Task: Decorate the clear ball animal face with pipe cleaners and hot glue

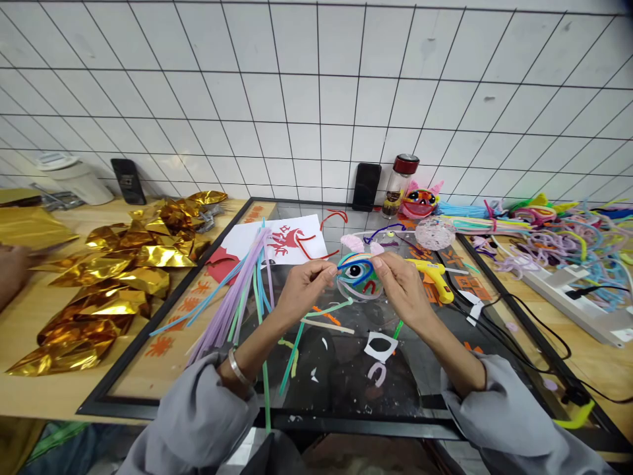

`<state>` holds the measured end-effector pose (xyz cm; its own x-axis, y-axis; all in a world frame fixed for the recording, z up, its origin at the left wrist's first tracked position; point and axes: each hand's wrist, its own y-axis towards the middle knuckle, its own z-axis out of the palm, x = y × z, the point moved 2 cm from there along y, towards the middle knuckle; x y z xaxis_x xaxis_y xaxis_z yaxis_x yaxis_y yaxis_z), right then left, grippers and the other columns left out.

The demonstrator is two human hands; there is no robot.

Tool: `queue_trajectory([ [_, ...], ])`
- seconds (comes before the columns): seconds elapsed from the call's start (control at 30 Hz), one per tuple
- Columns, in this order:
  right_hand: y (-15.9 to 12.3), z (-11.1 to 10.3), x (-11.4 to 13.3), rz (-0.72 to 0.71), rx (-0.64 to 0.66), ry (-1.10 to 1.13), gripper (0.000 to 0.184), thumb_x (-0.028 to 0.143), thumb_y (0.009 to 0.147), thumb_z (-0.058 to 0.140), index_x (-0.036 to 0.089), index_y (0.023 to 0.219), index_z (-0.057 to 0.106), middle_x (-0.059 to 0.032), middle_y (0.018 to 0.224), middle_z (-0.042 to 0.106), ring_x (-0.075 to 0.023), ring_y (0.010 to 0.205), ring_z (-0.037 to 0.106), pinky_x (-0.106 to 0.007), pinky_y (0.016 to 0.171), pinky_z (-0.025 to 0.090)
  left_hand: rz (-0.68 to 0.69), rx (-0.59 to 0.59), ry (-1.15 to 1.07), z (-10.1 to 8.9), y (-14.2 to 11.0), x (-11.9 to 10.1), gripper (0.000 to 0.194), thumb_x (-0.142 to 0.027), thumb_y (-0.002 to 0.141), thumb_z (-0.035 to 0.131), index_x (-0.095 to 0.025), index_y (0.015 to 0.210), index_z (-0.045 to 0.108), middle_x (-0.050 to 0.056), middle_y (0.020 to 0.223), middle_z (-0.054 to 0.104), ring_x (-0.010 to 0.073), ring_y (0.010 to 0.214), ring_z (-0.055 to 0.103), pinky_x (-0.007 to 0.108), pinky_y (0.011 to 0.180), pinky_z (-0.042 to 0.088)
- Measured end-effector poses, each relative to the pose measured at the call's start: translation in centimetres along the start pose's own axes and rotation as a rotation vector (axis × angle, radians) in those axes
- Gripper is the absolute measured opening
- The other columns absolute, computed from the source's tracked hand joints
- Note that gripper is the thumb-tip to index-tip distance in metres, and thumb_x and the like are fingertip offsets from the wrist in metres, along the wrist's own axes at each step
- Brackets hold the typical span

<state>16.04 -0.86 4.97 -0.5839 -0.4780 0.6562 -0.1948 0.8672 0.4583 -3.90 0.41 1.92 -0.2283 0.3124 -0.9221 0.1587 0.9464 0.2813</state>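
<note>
Pinching a curved blue fuzzy pipe cleaner point(354, 261) between both hands: left end clasped in the fingers of the left hand point(307, 285), right end in those of the right hand point(403, 288). Held across a round multicoloured face with pink ears point(354, 272), contact unclear. To the right, a yellow glue gun point(439, 277); to the left, a lilac, blue and green pipe-cleaner bundle point(244, 284).

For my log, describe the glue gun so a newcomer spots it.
On the black-framed panel, look just right of the right hand. The glue gun lies there, nozzle pointing right; its yellow body stands out from the orange cutouts beside it.
</note>
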Motion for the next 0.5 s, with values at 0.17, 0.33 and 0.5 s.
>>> queue_trajectory([
  [0.17, -0.02, 0.03, -0.09, 0.000, -0.005, -0.007, 0.041, 0.043, 0.102, 0.036, 0.021, 0.078, 0.059, -0.0034, 0.078, 0.061, -0.0188, 0.076, 0.052, -0.033, 0.068, 0.033, 0.015, -0.003, 0.001, 0.06, 0.08, 0.10, 0.034, -0.044, 0.089, 0.056, -0.015, 0.081, 0.072, 0.001, 0.066, 0.062, 0.0137, 0.064, 0.056, 0.024, 0.059, 0.044],
  [0.33, 0.09, -0.09, -0.13, 0.008, -0.008, -0.006, 0.041, 0.045, 0.102, 0.037, 0.021, 0.081, 0.062, -0.0043, 0.080, 0.063, -0.0196, 0.078, 0.054, -0.033, 0.068, 0.035, 0.010, 0.008, 0.009, 0.02, 0.08, -0.21, 0.033, -0.043, 0.088, 0.055, -0.015, 0.081, 0.072, 0.002, 0.067, 0.063, 0.0138, 0.063, 0.055, 0.024, 0.059, 0.044],
  [0.5, 0.21, -0.23, -0.25, 0.019, -0.015, 0.005, 0.041, 0.047, 0.102, 0.037, 0.021, 0.087, 0.065, -0.0049, 0.085, 0.065, -0.0204, 0.083, 0.057, -0.034, 0.071, 0.038, -0.006, 0.004, 0.022, 0.02, 0.05, -0.02, 0.036, -0.045, 0.089, 0.054, -0.015, 0.077, 0.070, 0.002, 0.066, 0.062, 0.0132, 0.061, 0.053, 0.024, 0.058, 0.043],
])
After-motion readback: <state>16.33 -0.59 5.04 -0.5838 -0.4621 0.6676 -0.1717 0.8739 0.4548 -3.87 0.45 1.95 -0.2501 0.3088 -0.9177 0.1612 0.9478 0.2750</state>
